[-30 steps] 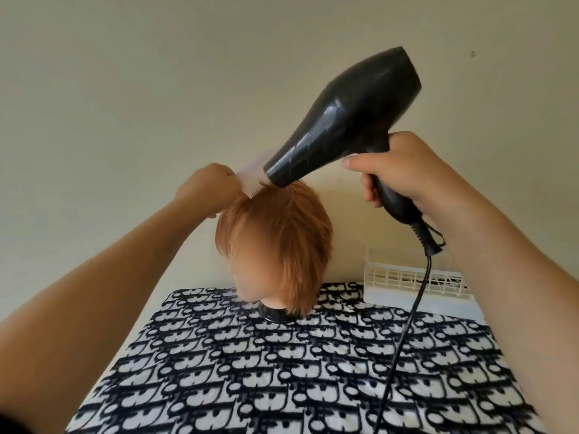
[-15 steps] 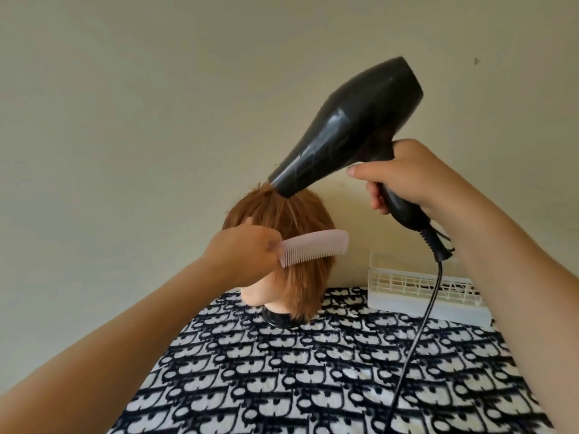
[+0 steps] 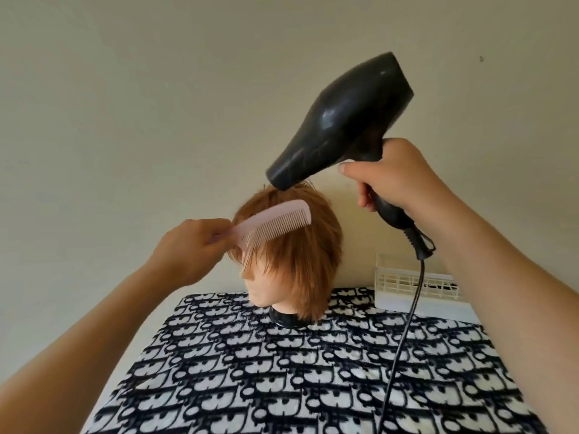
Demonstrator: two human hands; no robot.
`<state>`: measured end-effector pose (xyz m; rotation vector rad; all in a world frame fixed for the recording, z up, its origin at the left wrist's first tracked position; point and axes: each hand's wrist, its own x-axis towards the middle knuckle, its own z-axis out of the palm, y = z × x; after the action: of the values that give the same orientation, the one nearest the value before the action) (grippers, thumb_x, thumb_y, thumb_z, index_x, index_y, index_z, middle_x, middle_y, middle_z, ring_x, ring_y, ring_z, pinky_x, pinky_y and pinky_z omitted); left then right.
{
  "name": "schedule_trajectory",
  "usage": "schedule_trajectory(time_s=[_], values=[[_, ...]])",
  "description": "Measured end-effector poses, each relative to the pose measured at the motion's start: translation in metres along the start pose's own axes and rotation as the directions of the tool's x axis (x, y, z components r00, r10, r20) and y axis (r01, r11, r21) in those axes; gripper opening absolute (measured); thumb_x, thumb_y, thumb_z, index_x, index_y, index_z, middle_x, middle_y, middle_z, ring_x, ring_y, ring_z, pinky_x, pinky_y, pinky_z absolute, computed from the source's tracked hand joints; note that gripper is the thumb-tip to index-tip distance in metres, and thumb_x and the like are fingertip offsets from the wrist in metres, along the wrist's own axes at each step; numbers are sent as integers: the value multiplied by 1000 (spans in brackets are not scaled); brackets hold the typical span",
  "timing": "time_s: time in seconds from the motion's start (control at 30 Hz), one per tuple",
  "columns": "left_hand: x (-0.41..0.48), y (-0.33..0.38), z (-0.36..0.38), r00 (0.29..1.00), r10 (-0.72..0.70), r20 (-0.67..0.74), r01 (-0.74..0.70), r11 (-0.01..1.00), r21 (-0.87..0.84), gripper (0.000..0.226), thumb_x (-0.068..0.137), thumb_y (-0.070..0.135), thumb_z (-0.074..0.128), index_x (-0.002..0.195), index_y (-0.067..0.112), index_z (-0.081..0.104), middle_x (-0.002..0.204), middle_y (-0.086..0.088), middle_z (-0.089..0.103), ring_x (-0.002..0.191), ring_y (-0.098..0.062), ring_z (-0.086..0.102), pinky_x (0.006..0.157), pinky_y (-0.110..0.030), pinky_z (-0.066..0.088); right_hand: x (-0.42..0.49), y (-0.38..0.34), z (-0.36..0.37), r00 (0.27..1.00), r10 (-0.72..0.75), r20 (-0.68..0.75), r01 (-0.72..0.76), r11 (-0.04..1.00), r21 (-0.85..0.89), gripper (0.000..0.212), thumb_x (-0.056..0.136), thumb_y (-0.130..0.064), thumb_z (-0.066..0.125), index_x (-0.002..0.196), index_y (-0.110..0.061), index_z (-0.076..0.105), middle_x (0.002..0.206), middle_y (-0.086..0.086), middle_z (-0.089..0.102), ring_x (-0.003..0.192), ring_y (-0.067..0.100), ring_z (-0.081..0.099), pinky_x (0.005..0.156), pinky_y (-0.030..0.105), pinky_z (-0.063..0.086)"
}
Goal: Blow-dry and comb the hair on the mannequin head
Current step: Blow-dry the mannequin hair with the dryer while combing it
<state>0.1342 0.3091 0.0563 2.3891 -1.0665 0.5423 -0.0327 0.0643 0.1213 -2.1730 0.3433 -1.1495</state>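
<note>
— Where's the head?
— Centre frame, between your hands. Your left hand pinches the comb in its fringe; your right hand grips the dryer above. The cord crosses the basket.

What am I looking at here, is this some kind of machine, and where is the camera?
There is no machine: these are a person's two bare hands. The camera is worn on the person's head and looks forward and down, so both arms reach in from the bottom of the picture. The left hand pinches a pink comb, its teeth against the ginger hair of a mannequin head. The right hand grips a black hair dryer, nozzle pointing down at the crown; its cord hangs down. The head stands on a patterned cloth, with a white basket behind, by the wall.
</note>
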Motion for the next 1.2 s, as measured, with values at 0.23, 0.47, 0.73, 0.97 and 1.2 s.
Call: schedule_trajectory(time_s=[0.23, 0.47, 0.73, 0.97, 1.2], values=[[26, -11, 8, 935, -233, -267, 233, 972, -34, 23, 96, 33, 40, 90, 26, 60, 81, -2, 65, 75, -29, 59, 66, -37, 48, -3, -4, -1, 999, -41, -19, 40, 999, -18, 25, 90, -28, 66, 73, -11, 61, 49, 2, 64, 37, 10, 59, 47, 26, 52], [31, 10, 25, 986, -95, -140, 99, 995, 22, 29, 96, 38, 42, 71, 24, 49, 68, 3, 57, 66, -24, 56, 54, -29, 35, -9, 0, -5, 1000, -14, -6, 14, 1000, 15, 29, 92, -29, 66, 72, -8, 62, 50, 4, 63, 39, 12, 59, 46, 24, 53], [6, 33, 57, 952, 293, 93, -306, 881, 360, 21, 96, 39, 40, 76, 32, 42, 58, 9, 44, 55, -14, 46, 49, -28, 29, -14, 10, -14, 999, 1, 41, 3, 996, -87, 26, 91, -29, 67, 74, -11, 64, 50, 5, 65, 43, 16, 65, 54, 32, 57], [-6, 36, 75, 932, 348, 105, -364, 884, 292, 21, 95, 42, 40, 84, 29, 53, 64, 7, 55, 56, -14, 52, 49, -28, 37, -17, 7, -6, 999, -49, 18, 51, 991, -123, 16, 91, -29, 68, 83, -16, 63, 53, 2, 66, 40, 10, 64, 48, 27, 56], [-13, 34, 69, 936, 351, 32, -348, 906, 242, 21, 96, 39, 42, 87, 28, 58, 62, 8, 55, 56, -12, 51, 52, -31, 44, -21, -2, 5, 995, -95, 32, 98, 991, -94, 24, 94, -29, 67, 82, -9, 65, 57, 3, 66, 46, 16, 65, 49, 26, 53]])
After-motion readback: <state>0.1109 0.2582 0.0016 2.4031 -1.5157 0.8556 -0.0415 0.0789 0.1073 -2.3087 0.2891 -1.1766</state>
